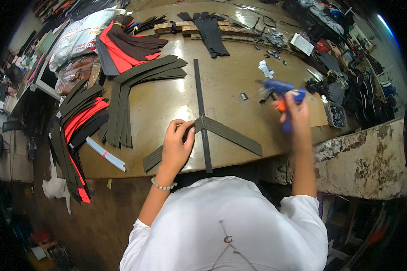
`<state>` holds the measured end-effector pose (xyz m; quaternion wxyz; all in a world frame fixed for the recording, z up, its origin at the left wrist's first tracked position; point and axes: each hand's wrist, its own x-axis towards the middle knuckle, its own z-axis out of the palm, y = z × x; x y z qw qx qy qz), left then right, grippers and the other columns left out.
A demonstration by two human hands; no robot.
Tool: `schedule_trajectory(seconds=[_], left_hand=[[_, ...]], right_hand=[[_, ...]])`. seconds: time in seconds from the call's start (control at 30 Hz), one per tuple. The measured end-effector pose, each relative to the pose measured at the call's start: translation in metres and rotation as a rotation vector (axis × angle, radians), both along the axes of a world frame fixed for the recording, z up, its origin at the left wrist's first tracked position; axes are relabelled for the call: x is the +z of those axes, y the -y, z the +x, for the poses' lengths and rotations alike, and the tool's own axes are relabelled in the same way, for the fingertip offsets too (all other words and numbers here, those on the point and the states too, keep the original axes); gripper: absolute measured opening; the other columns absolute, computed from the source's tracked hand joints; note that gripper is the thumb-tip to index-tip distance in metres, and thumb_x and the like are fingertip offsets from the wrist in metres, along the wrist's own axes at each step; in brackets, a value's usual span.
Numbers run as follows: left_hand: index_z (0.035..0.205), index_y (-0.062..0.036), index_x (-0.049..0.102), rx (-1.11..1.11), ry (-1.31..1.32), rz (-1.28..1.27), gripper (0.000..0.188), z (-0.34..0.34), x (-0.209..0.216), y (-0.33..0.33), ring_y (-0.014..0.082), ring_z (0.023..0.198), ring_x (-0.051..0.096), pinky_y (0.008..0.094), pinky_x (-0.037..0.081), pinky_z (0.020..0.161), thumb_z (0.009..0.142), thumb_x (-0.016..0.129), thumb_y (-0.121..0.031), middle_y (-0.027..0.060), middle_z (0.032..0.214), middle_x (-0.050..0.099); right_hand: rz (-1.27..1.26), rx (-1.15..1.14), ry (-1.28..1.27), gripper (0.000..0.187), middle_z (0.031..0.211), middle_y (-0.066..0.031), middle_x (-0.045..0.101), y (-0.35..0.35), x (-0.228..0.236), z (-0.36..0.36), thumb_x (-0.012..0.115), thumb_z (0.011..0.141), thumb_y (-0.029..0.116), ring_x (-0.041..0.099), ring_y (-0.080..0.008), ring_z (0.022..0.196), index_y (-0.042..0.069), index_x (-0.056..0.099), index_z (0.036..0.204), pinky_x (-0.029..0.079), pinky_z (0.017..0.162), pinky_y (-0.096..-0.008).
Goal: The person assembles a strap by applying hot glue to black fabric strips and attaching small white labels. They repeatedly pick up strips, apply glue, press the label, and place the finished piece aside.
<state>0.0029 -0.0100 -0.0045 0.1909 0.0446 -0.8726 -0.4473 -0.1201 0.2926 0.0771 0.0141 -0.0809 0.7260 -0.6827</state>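
Observation:
My left hand (176, 144) presses down on the left arm of a V-shaped olive webbing piece (230, 133) lying near the front of the brown table (167, 97). A long dark strap (202, 117) crosses the V's point and runs away from me. My right hand (294, 113) is raised to the right of it, gripping a blue glue gun (282, 90) with an orange trigger; the gun is blurred.
Stacks of olive V-shaped pieces (131, 90) and red and black ones (83, 122) lie at left. A clear glue stick (105, 153) rests near the front edge. Black straps (211, 31), plastic bags (79, 40) and a small box of metal parts (335, 115) surround the work area.

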Motion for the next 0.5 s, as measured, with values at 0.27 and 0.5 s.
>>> schedule_trajectory(seconds=[0.27,0.5], left_hand=[[0.103,0.0005,0.069,-0.014,-0.094,-0.086,0.016,-0.001,-0.002,0.001,0.0228,0.080,0.061,0.0319,0.050,0.071,0.088,0.064,-0.001,0.0124,0.098,0.061],[0.101,-0.0002,0.069,0.012,-0.081,-0.098,0.015,0.000,-0.002,-0.001,0.0247,0.084,0.060,0.0327,0.050,0.073,0.086,0.065,-0.002,0.0124,0.097,0.061]], right_hand=[[0.996,-1.023,-0.188,0.063,0.096,-0.0280,0.068,-0.174,-0.075,-0.053,0.050,0.097,0.054,0.066,-0.0471,0.091,-0.005,0.052,0.122,0.051,0.079,-0.0527],[0.743,-0.464,-0.214,0.033,0.091,-0.0226,0.069,-0.030,-0.037,-0.001,0.060,0.094,0.027,0.065,-0.0396,0.082,-0.004,0.069,0.094,0.052,0.075,-0.0432]])
